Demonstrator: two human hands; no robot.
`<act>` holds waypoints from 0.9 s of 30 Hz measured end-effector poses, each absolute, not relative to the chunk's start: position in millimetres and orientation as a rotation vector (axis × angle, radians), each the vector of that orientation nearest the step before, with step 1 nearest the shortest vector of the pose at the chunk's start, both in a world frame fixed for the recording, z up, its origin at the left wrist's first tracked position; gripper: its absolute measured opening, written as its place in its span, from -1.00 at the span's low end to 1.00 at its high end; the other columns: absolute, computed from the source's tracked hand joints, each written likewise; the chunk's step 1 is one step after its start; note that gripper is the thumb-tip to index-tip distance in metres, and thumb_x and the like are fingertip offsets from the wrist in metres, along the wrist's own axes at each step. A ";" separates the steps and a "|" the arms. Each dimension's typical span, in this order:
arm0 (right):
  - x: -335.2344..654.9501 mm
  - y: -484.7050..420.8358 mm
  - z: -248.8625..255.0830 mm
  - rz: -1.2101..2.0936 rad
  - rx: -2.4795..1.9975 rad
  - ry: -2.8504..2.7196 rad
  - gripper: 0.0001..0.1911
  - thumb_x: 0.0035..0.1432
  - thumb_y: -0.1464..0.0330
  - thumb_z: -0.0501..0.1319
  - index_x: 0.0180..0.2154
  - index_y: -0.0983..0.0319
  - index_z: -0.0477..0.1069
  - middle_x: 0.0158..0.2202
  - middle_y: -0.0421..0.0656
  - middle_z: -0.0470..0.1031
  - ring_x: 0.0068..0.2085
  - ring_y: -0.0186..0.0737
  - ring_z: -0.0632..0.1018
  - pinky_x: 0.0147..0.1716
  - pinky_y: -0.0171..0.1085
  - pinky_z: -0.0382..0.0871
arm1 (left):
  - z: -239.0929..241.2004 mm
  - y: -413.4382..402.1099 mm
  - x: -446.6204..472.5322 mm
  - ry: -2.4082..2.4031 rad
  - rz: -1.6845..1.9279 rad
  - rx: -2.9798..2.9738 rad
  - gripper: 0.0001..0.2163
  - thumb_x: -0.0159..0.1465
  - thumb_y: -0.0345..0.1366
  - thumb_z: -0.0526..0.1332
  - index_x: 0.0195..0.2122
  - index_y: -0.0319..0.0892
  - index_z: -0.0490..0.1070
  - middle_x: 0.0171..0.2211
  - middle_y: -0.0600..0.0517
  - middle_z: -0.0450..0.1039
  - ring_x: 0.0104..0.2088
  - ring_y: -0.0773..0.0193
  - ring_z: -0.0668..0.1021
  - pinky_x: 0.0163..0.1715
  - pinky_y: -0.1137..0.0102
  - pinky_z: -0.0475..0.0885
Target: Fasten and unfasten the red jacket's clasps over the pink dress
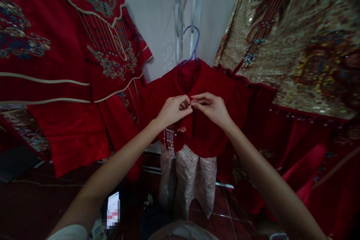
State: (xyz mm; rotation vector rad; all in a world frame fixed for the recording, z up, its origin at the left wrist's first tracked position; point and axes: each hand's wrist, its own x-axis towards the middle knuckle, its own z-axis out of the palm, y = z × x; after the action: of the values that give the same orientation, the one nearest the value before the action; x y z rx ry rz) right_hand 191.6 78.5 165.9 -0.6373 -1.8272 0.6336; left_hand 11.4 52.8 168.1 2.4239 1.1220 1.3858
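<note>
A small red velvet jacket point(205, 127) hangs on a purple hanger point(194, 41) in front of me. My left hand point(174, 109) and my right hand point(212, 107) meet at the jacket's collar front. Both hands pinch a small pearl-and-gold clasp point(194, 101) between fingertips. A second clasp point(181, 129) and a beaded tassel point(169, 138) hang lower on the jacket's left side. A pale pink embroidered skirt point(185, 180) hangs below the jacket.
A large red embroidered robe point(64, 63) hangs at the left. At the right hangs a gold sequinned garment point(303, 37) with a red hem. A white metal rack point(185, 11) stands against the white wall. A phone point(113, 208) lies on the dark red floor.
</note>
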 end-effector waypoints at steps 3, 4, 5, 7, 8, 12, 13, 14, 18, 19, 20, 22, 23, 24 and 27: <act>191.0 81.2 170.3 0.673 -0.629 -1.860 -0.70 0.01 0.24 0.29 -0.21 0.23 0.49 -0.19 -0.08 0.53 -0.25 -0.19 0.58 -0.21 -0.16 0.52 | 174.4 52.3 8.8 1.109 1.340 2.492 -0.98 0.13 -0.35 0.19 -0.41 -0.16 0.35 -0.50 0.11 0.42 -0.52 0.41 0.49 -0.49 0.51 0.39; 190.4 82.0 171.7 0.687 -0.627 -1.876 -0.71 0.01 0.25 0.29 -0.20 0.24 0.47 -0.20 -0.08 0.53 -0.25 -0.19 0.57 -0.23 -0.17 0.51 | 176.8 51.7 8.2 1.103 1.331 2.516 -0.98 0.13 -0.36 0.18 -0.42 -0.16 0.35 -0.51 0.11 0.41 -0.52 0.41 0.48 -0.49 0.52 0.39; 189.5 82.8 172.5 0.692 -0.630 -1.894 -0.72 0.02 0.27 0.28 -0.20 0.24 0.46 -0.22 -0.09 0.52 -0.26 -0.20 0.56 -0.25 -0.18 0.51 | 179.0 51.1 8.0 1.091 1.316 2.542 -0.99 0.13 -0.37 0.18 -0.43 -0.16 0.35 -0.51 0.11 0.40 -0.52 0.41 0.47 -0.48 0.51 0.38; 186.0 83.8 171.7 0.664 -0.637 -1.916 -0.75 0.02 0.31 0.25 -0.21 0.24 0.41 -0.24 -0.11 0.49 -0.27 -0.23 0.54 -0.29 -0.22 0.50 | 181.6 50.2 8.6 1.056 1.281 2.587 -0.98 0.14 -0.37 0.17 -0.42 -0.16 0.37 -0.47 0.10 0.40 -0.48 0.40 0.48 -0.44 0.50 0.39; 183.5 83.9 169.7 0.633 -0.639 -1.913 -0.77 0.02 0.34 0.23 -0.22 0.24 0.37 -0.24 -0.11 0.46 -0.27 -0.25 0.52 -0.30 -0.23 0.50 | 181.6 50.2 9.3 1.038 1.272 2.589 -0.97 0.15 -0.37 0.17 -0.40 -0.16 0.38 -0.44 0.08 0.42 -0.45 0.38 0.48 -0.41 0.48 0.40; 171.5 77.7 152.1 0.521 -0.632 -1.823 -0.63 0.04 0.37 0.15 -0.08 0.19 0.15 -0.06 -0.07 0.28 -0.22 -0.28 0.45 -0.35 -0.28 0.49 | 172.2 55.4 10.1 1.023 1.362 2.377 -0.86 0.24 -0.35 0.09 -0.24 -0.14 0.41 -0.28 0.01 0.48 -0.31 0.33 0.52 -0.27 0.42 0.43; 168.9 74.5 146.4 0.490 -0.631 -1.815 -0.53 0.02 0.35 0.18 -0.02 0.17 0.09 0.00 -0.04 0.21 -0.19 -0.26 0.44 -0.36 -0.27 0.49 | 168.1 57.3 9.1 1.003 1.366 2.297 -0.83 0.26 -0.35 0.06 -0.20 -0.13 0.42 -0.24 0.00 0.49 -0.25 0.31 0.53 -0.23 0.41 0.43; 166.7 70.9 140.5 0.440 -0.635 -1.824 -0.40 -0.02 0.34 0.22 0.04 0.16 0.02 0.06 0.00 0.15 -0.14 -0.21 0.43 -0.35 -0.25 0.50 | 163.7 58.9 7.8 0.974 1.346 2.218 -0.80 0.26 -0.35 0.05 -0.17 -0.13 0.42 -0.20 -0.01 0.49 -0.20 0.30 0.52 -0.19 0.39 0.43; 160.1 58.8 118.7 0.075 -0.706 -1.903 -0.06 -0.17 0.39 0.33 0.19 0.22 -0.14 0.20 0.08 -0.04 0.21 0.09 0.16 0.00 0.00 0.40 | 145.2 59.8 4.4 0.795 1.184 1.832 -0.71 0.24 -0.35 0.08 -0.02 -0.10 0.41 0.02 -0.07 0.40 -0.13 0.23 0.52 -0.21 0.35 0.47; 159.3 57.2 114.4 0.018 -0.736 -1.919 -0.08 -0.14 0.44 0.29 0.20 0.23 -0.15 0.22 0.09 -0.07 0.25 0.10 0.09 0.05 0.03 0.35 | 140.9 58.8 4.7 0.739 1.163 1.730 -0.68 0.24 -0.33 0.09 0.02 -0.11 0.38 0.05 -0.09 0.37 -0.16 0.23 0.54 -0.22 0.33 0.48; 159.3 56.2 110.9 -0.011 -0.762 -1.935 -0.13 -0.10 0.49 0.22 0.21 0.24 -0.15 0.24 0.09 -0.09 0.26 0.08 0.07 0.06 0.02 0.35 | 137.1 57.9 5.3 0.688 1.158 1.648 -0.66 0.24 -0.32 0.10 0.05 -0.11 0.36 0.07 -0.12 0.35 -0.18 0.23 0.55 -0.20 0.29 0.49; 163.1 55.5 107.1 -0.010 -0.789 -1.969 -0.21 -0.07 0.58 0.10 0.21 0.24 -0.12 0.26 0.08 -0.11 0.26 0.01 0.12 0.02 -0.05 0.38 | 130.6 56.7 6.4 0.637 1.184 1.565 -0.64 0.23 -0.30 0.13 0.07 -0.12 0.34 0.07 -0.13 0.36 -0.18 0.24 0.56 -0.10 0.23 0.45; 167.3 55.4 107.1 0.004 -0.796 -1.975 -0.24 -0.06 0.60 0.07 0.20 0.25 -0.09 0.25 0.09 -0.08 0.24 -0.01 0.16 -0.01 -0.08 0.40 | 128.0 56.8 6.6 0.643 1.208 1.556 -0.65 0.23 -0.30 0.14 0.06 -0.12 0.35 0.05 -0.12 0.37 -0.15 0.23 0.55 -0.04 0.20 0.42; 173.1 54.8 108.6 0.028 -0.812 -1.967 -0.28 -0.06 0.59 0.07 0.17 0.26 -0.05 0.23 0.09 0.00 0.20 -0.03 0.23 -0.04 -0.11 0.41 | 125.5 57.5 6.3 0.665 1.232 1.557 -0.66 0.23 -0.29 0.15 0.05 -0.12 0.36 0.05 -0.11 0.38 -0.10 0.21 0.53 0.00 0.18 0.38; 196.1 48.1 121.7 0.210 -0.960 -1.927 -0.50 -0.02 0.51 0.13 0.01 0.26 0.14 -0.10 -0.01 0.36 -0.13 -0.14 0.48 -0.23 -0.19 0.44 | 117.4 63.1 4.7 0.750 1.282 1.558 -0.66 0.24 -0.25 0.14 0.04 -0.11 0.37 0.12 -0.09 0.34 0.11 0.12 0.41 0.13 0.11 0.25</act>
State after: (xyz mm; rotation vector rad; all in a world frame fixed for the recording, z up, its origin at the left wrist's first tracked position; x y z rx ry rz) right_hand 196.1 48.1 121.7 -0.9601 -1.9266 0.2104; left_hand 4.7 63.1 117.4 1.5579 0.7497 1.2816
